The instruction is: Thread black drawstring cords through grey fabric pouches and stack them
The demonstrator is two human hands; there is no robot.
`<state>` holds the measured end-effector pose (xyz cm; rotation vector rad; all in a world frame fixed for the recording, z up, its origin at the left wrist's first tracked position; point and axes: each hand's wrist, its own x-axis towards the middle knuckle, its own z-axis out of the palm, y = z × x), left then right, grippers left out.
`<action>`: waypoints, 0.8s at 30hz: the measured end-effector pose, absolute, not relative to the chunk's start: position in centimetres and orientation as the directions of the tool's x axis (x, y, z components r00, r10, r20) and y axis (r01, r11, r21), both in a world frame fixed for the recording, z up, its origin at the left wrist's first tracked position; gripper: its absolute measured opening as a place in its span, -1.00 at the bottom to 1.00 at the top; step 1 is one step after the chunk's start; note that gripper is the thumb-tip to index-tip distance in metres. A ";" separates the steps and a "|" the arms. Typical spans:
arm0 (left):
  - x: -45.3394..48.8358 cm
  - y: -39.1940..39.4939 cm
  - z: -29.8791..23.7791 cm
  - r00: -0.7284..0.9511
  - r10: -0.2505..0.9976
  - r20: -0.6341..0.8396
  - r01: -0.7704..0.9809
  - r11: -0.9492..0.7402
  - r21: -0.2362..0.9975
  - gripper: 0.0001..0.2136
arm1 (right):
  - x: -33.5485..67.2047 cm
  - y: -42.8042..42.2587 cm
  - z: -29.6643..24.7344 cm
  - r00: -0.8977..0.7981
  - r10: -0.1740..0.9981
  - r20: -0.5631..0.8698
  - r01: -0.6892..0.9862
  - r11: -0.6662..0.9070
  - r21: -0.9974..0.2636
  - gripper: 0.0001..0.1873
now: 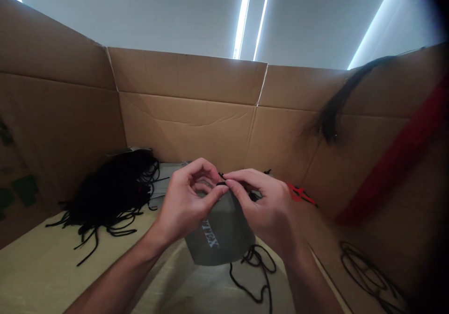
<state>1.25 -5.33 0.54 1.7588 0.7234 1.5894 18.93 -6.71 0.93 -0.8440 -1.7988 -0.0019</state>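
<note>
A grey pouch [224,230] with pale printed letters, partly covered, hangs tilted below my hands. My left hand [191,192] pinches its top edge between thumb and fingers. A short bit of black cord [221,183] shows between my fingertips, and my right hand [261,192] is closed on it in a pinch, touching the left thumb. The fingers hide most of the pouch's opening. Below the pouch, a loose black cord [259,281] trails in loops over the table; whether it joins the pouch is hidden.
A heap of black cords [108,192] lies on the left of the pale table [31,267]. Grey flat pieces [163,171] lie behind it. Cardboard walls [185,127] surround the table. Black strands [329,122] and a red strip [393,160] hang at right, above coiled dark cord [365,267].
</note>
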 end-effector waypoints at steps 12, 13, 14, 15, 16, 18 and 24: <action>1.5 -4.7 0.3 0.122 0.772 0.624 -0.049 -0.623 0.780 -0.84 | 19.0 -6.5 1.0 -0.154 0.629 0.762 0.565 0.689 -0.454 -0.85; 1.6 -4.8 0.3 0.102 0.771 0.629 -0.042 -0.628 0.777 -0.84 | 18.9 -6.5 1.0 -0.140 0.625 0.768 0.569 0.686 -0.454 -0.86; 1.7 -4.9 0.2 0.078 0.772 0.631 -0.037 -0.630 0.776 -0.84 | 18.7 -6.5 1.0 -0.128 0.616 0.777 0.575 0.685 -0.448 -0.87; 1.8 -5.0 0.2 0.053 0.775 0.630 -0.033 -0.630 0.776 -0.84 | 18.6 -6.5 1.0 -0.122 0.603 0.788 0.583 0.686 -0.435 -0.88; 1.9 -5.1 0.1 0.028 0.777 0.628 -0.029 -0.628 0.778 -0.84 | 18.4 -6.5 0.9 -0.120 0.586 0.801 0.592 0.690 -0.416 -0.88; 2.0 -5.1 -0.2 -0.009 0.780 0.626 -0.028 -0.626 0.780 -0.84 | 18.1 -6.4 0.9 -0.125 0.556 0.822 0.610 0.696 -0.378 -0.89; 2.2 -4.7 -0.5 -0.036 0.784 0.620 -0.069 -0.620 0.781 -0.82 | 17.6 -6.3 0.7 -0.132 0.574 0.808 0.599 0.696 -0.396 -0.91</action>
